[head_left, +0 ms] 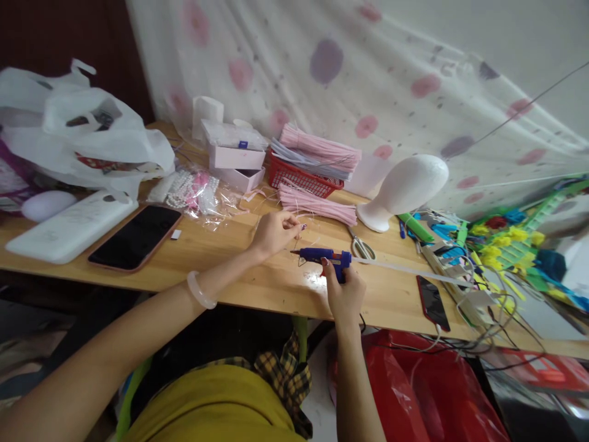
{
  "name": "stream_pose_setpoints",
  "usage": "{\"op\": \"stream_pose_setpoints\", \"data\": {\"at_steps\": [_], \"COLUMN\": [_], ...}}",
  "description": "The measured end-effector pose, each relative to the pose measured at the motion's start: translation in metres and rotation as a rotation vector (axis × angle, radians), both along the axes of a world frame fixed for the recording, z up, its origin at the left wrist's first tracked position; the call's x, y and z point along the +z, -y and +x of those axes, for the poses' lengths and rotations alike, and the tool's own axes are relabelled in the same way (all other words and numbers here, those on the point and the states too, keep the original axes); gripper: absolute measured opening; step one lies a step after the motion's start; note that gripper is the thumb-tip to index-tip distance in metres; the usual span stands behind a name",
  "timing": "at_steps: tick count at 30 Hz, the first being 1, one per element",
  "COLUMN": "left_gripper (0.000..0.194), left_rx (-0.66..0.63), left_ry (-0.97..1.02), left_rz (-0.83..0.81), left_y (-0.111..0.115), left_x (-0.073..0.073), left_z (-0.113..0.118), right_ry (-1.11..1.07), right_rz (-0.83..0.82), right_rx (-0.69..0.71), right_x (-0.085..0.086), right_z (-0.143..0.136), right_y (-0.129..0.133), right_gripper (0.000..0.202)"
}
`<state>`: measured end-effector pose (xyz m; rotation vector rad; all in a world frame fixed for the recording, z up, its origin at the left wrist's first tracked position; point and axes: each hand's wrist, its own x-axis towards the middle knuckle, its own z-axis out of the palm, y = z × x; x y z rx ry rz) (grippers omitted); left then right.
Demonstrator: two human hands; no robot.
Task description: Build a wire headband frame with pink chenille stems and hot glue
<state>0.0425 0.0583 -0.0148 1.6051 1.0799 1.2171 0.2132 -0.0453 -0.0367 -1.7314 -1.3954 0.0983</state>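
top: mustard yellow, plain smooth fabric, curved folds across the front point(221, 405)
plaid cloth: yellow and black checks, bunched like a bow, at the top's front edge, on its right side point(288, 371)
plaid strip: same checks, narrow, along the top's front edge
bracelet: pale translucent bangle, thick, rounded, left forearm, forward of the top point(200, 291)
left hand point(275, 234): thumbnail dark red, pale detail
right hand point(346, 298): thumbnail dark red, glossy

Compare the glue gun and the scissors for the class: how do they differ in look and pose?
The glue gun is gripped in the right hand; the scissors lie unheld on the table.
The glue gun's body is dark blue; the scissors' handles are pale.
The glue gun's nozzle points left, while the scissors' handles face the person.
Both are hand tools, close together in view.
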Motion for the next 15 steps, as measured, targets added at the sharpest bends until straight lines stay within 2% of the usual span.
{"op": "stream_pose_setpoints", "data": {"at_steps": [6, 13, 15], "left_gripper": [0.012, 0.011, 0.013], "left_rx": [0.048, 0.059, 0.040], "left_ry": [0.127, 0.189, 0.188], "left_rz": [-0.065, -0.090, -0.072], "left_y": [0.001, -0.002, -0.001], "left_x": [0.003, 0.001, 0.001], "left_z": [0.001, 0.001, 0.001], "right_ry": [-0.105, -0.162, -0.163], "right_rz": [0.084, 0.165, 0.159], "right_rx": [-0.075, -0.210, -0.211], "right_x": [-0.008, 0.010, 0.014], "right_z": [-0.011, -0.005, -0.004], "right_y": [0.007, 0.018, 0.019], "right_gripper": [0.051, 0.053, 0.053]}}
